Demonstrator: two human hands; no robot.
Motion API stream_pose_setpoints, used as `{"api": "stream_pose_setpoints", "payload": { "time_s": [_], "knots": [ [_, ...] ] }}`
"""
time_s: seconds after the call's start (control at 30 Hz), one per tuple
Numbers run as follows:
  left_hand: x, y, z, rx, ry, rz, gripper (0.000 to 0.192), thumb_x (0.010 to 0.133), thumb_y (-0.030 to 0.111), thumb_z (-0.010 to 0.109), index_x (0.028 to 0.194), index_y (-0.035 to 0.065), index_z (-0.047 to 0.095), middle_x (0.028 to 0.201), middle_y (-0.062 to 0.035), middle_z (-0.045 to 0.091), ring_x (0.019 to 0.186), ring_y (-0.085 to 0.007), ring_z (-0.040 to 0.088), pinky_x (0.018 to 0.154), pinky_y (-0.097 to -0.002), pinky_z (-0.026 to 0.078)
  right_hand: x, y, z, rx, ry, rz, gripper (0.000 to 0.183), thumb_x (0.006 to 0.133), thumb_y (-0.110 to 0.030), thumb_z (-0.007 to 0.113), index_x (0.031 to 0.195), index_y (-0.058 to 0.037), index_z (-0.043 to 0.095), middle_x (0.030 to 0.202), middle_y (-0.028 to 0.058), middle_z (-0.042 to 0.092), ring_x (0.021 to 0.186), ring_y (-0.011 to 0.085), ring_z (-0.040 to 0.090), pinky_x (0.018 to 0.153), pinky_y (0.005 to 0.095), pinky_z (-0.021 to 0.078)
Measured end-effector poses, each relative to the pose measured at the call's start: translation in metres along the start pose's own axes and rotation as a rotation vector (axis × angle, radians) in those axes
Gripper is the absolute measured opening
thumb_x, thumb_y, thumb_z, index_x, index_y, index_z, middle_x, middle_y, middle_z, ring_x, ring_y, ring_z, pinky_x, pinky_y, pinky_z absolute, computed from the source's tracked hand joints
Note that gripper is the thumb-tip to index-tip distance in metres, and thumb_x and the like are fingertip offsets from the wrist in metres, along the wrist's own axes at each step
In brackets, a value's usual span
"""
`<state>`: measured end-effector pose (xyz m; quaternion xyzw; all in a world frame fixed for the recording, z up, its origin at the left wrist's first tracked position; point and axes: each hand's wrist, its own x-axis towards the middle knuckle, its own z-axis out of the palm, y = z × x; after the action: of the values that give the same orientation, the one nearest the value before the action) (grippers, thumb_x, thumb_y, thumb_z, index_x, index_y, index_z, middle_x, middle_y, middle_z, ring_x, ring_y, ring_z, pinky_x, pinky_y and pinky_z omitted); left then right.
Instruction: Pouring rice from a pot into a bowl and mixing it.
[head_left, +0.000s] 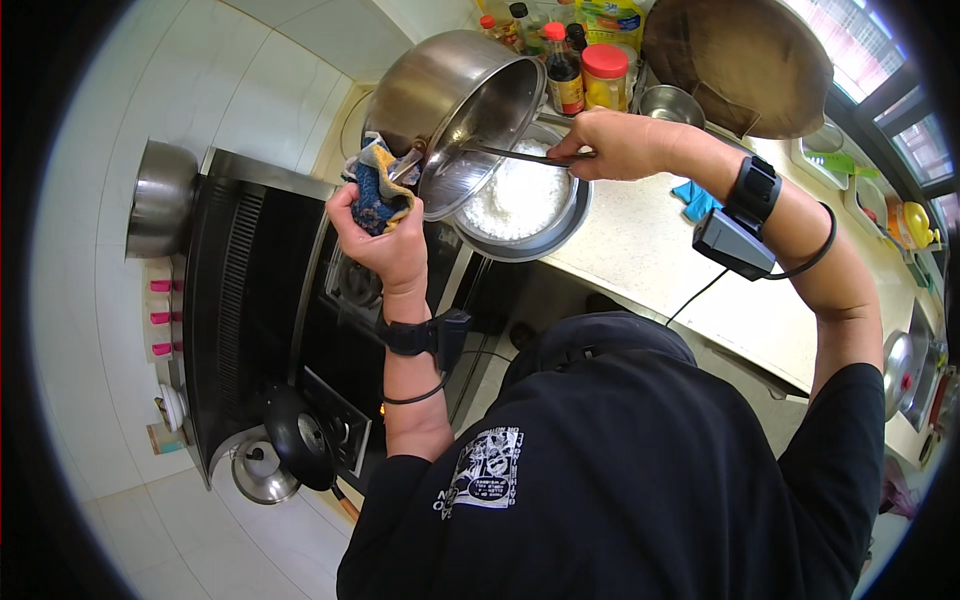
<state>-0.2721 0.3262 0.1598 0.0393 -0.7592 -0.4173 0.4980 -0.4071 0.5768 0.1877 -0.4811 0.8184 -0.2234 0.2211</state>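
My left hand (384, 244) grips a blue and yellow cloth (373, 187) wrapped about the side handle of a large stainless steel pot (442, 90). The pot is tipped over, its mouth towards a bowl-like inner container (553, 231) of white, grainy food (517, 195) that looks like cooked rice. Around that container is a wider grey metal vessel (536, 253). In my right hand (611, 146) is the handle of a metal utensil (517, 155), which reaches into the tilted pot. The utensil's far end is hard to make out.
Sauce bottles (562, 75) and a red-lidded jar (606, 75) stand behind the vessels. A small steel bowl (671, 105) and a large round brown lid-like board (739, 64) are farther right. A blue cloth (697, 201) lies on the counter (637, 247). A black wok (296, 435) is at the stove's far side.
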Motion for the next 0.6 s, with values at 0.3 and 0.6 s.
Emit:
{"api": "stream_pose_setpoints", "payload": {
  "time_s": [0.3,0.6],
  "knots": [
    [0.001,-0.011,-0.002,0.037,0.006,0.039,0.047,0.058,-0.005,0.070,0.098,0.0034,0.048,0.092,-0.0003,0.046,0.084,-0.0105,0.048,0.080,-0.0240,0.042,-0.062,-0.006,-0.013,-0.110,-0.069,0.051,0.038,0.080,-0.007,0.059,0.118,-0.0049,0.061,0.088,0.0215,0.066,0.077,0.0305,0.064,0.074,0.0375,0.0503],
    [0.012,-0.002,-0.002,0.007,0.059,-0.038,0.050,0.057,-0.006,0.072,0.099,0.0033,0.046,0.094,-0.0016,0.047,0.085,-0.0108,0.048,0.079,-0.0244,0.042,-0.080,0.013,0.013,0.340,0.040,0.224,0.039,0.086,-0.015,0.062,0.124,-0.0053,0.057,0.068,0.0091,0.060,0.058,0.0187,0.057,0.054,0.0301,0.0454]
  ]
}}
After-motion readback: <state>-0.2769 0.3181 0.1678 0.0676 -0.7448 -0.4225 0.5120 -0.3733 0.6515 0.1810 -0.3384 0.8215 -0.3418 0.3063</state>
